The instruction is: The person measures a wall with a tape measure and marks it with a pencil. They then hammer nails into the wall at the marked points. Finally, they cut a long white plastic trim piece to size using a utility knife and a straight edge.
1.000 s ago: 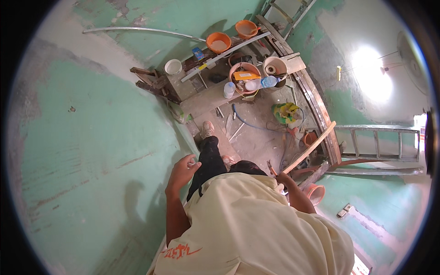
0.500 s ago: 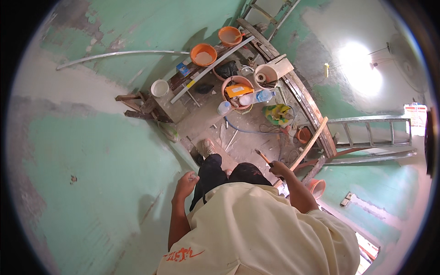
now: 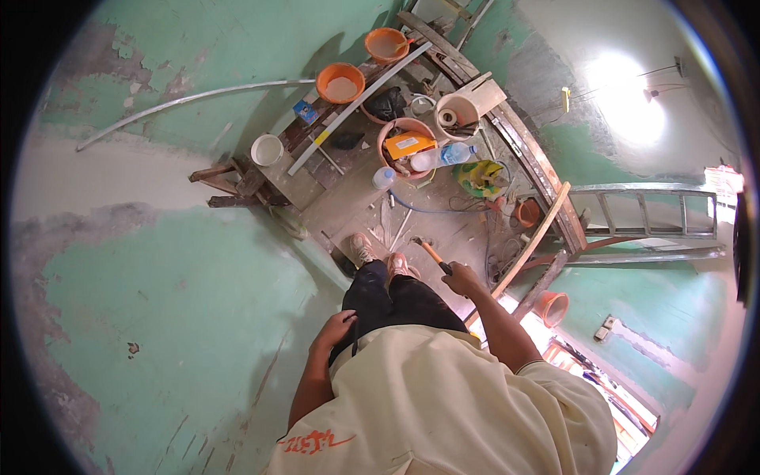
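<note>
A hammer with an orange handle and dark grip is held in the right hand, over the floor, its head pointing away from the body. The right fingers are wrapped around the grip. A second ago the hammer was close against the body and partly hidden; now it reaches out ahead. The left hand has dropped from beside the wall to the left thigh, its fingers loosely curled; whether they pinch anything I cannot tell. The shoes, one well ahead of the other before, now stand nearly side by side. Farther out, a wooden plank slants to the right, a pink tub holds an orange box, and two orange basins sit beyond a long pale bar.
</note>
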### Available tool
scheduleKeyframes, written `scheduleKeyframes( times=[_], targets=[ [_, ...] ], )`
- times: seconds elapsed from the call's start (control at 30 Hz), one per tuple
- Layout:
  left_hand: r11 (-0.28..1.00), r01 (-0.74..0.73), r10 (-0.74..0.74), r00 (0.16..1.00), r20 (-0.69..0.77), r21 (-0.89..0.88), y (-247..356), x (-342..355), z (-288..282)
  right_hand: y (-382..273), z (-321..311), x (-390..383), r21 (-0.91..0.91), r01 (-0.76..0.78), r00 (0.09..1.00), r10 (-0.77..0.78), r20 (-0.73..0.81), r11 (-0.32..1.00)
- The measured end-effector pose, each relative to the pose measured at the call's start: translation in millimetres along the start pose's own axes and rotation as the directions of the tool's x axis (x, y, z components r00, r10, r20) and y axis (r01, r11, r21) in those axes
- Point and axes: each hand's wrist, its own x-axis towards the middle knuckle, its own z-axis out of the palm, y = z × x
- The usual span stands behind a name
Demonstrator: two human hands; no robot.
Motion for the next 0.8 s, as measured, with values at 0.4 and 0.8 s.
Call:
scheduleKeyframes(
  times=[0.4,0.8],
  targets=[
    [0.983,0.114,-0.12,0.992,0.031,0.141,-87.1,94.8,83.2,-52.9,29.4,175.0,0.301,0.143,0.939,-0.033,-0.342,0.943],
    [0.927,0.315,-0.303,0.949,-0.089,0.204,-126.3,161.3,74.3,-137.0,-3.5,556.0,0.514,-0.012,0.936,0.191,-0.297,0.858]
  ],
)
